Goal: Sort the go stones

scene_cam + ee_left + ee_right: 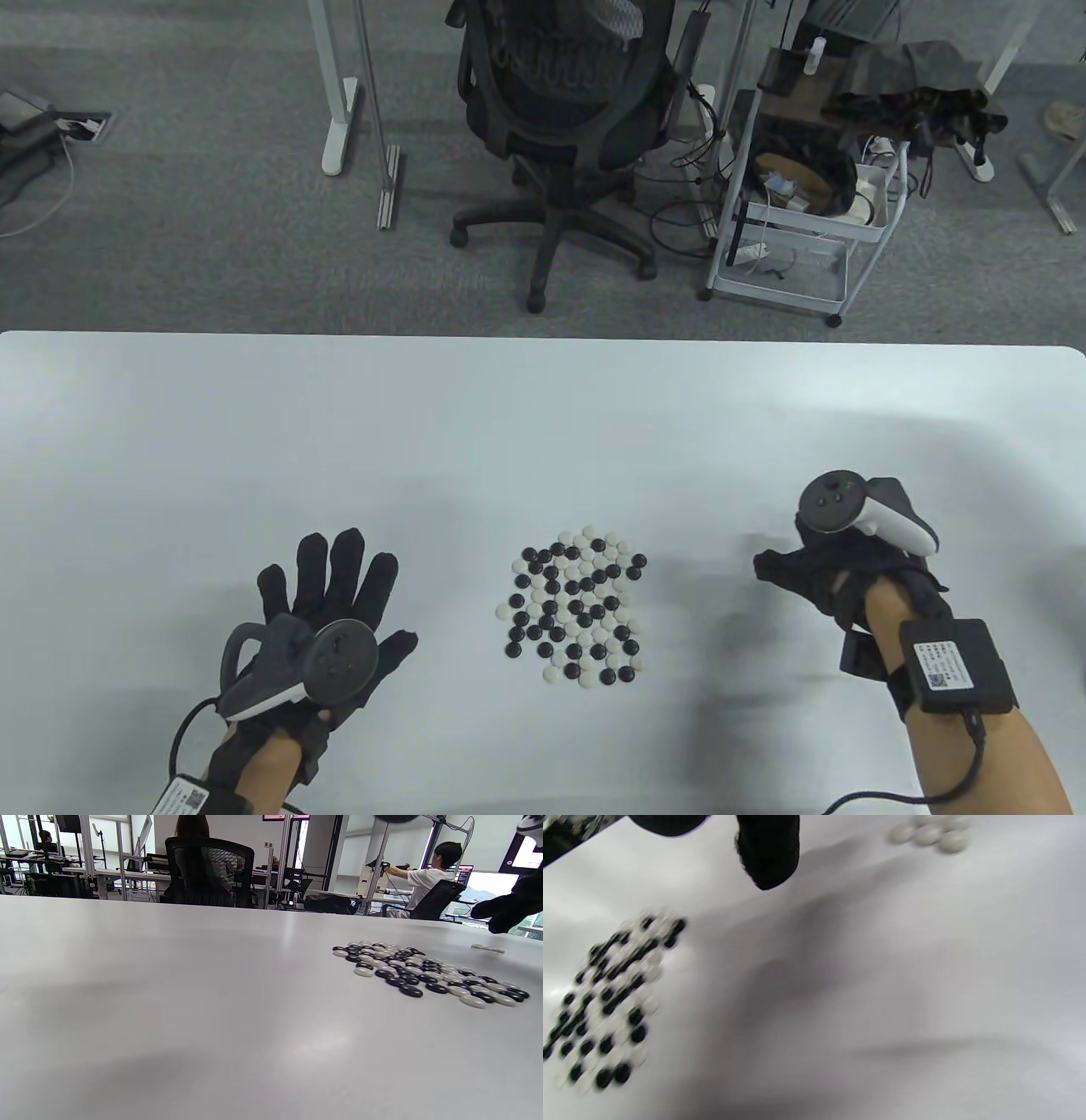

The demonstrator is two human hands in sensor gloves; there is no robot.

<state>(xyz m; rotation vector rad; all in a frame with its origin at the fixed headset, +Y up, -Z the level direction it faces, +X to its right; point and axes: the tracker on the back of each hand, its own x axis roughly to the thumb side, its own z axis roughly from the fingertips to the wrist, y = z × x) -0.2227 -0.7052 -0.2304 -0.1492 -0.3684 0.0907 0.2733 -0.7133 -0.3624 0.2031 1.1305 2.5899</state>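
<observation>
White table (pixel 254 424) | mixed black and white Go stones (pixel 577 615) clustered at centre front, between the hands | a few white stones (pixel 927 834) set apart at right | left hand (pixel 327 620) flat, fingers spread, holding nothing | right hand (pixel 836 569) raised, grip hidden: cannot tell | advice: pinch one edge stone at a time, keep colours well apart.
</observation>
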